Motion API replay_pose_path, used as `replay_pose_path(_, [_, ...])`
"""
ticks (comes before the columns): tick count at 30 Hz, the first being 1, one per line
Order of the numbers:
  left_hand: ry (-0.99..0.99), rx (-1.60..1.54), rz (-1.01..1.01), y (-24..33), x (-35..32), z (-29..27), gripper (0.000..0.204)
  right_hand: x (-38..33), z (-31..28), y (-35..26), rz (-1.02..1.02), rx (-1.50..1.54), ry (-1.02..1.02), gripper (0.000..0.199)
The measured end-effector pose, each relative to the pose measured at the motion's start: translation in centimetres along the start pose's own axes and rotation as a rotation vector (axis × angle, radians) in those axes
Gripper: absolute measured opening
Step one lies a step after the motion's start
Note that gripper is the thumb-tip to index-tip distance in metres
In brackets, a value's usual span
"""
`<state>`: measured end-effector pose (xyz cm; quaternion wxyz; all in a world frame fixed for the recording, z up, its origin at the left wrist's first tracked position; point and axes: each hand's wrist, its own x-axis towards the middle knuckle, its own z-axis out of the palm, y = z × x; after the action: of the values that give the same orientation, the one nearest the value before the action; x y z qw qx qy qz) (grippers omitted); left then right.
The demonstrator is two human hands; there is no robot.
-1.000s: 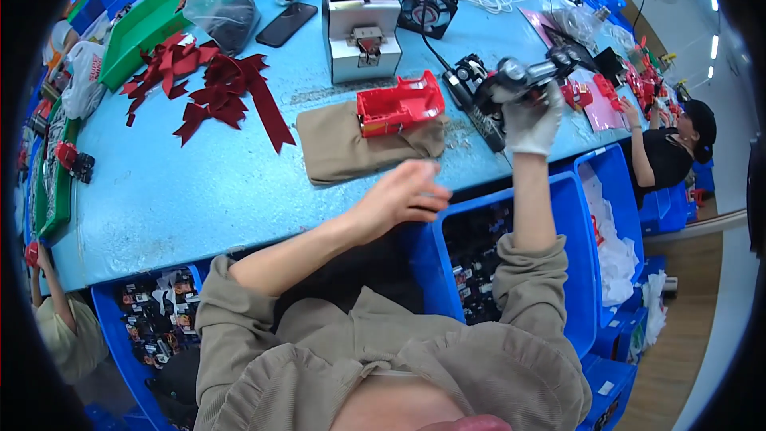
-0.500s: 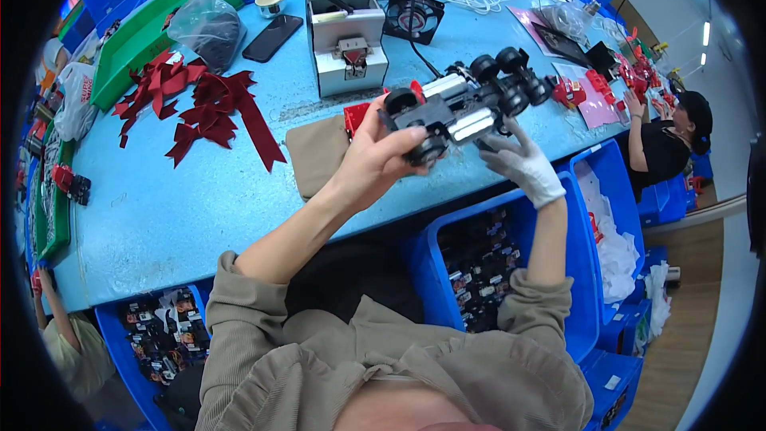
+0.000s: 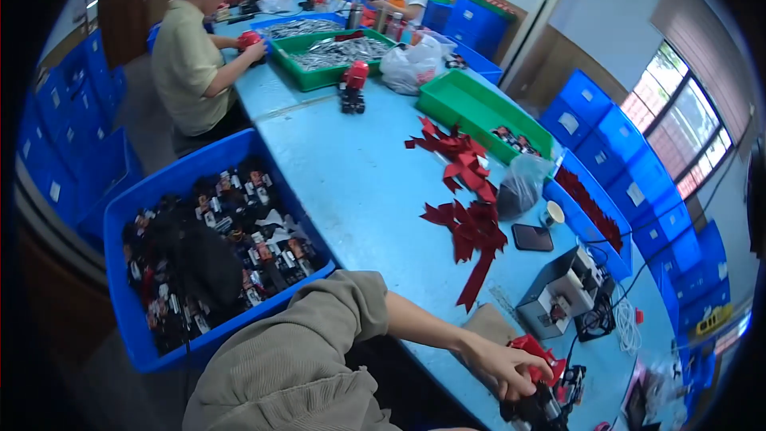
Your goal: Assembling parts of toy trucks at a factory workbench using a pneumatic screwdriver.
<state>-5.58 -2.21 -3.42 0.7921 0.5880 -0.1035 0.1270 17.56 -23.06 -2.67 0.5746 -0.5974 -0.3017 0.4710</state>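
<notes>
My left hand reaches out to the lower right, its fingers curled over the black chassis of a toy truck. The truck's underside shows silver-coloured side parts and dark wheels, cut off partly by the hand. Right beside my fingers lies a red plastic truck part; whether it is joined to the chassis I cannot tell. A folded beige cloth is under and behind my wrist. My right hand is outside the picture.
A white box-shaped machine and black fan stand past the hand. Red ribbon bows, a phone and a green tray lie farther along. A blue bin of toy chassis is at left. A co-worker holds a red part.
The view has swung left along the table. The truck, earlier raised in both hands, is now low at the right with my left hand on it. My gloved right hand has left the picture.
</notes>
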Motion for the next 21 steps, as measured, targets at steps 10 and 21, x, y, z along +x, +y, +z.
replay_pose_path(10, [0.081,0.176,-0.054,-2.9,0.2,0.1,0.028,0.1,-9.6,4.5,-0.382,0.99,-0.227,0.024])
replay_pose_path(21, [0.199,0.27,-0.06,-3.6,-1.2,0.5,0.016,-2.3,-9.7,0.7,-0.547,0.496,0.405,0.031])
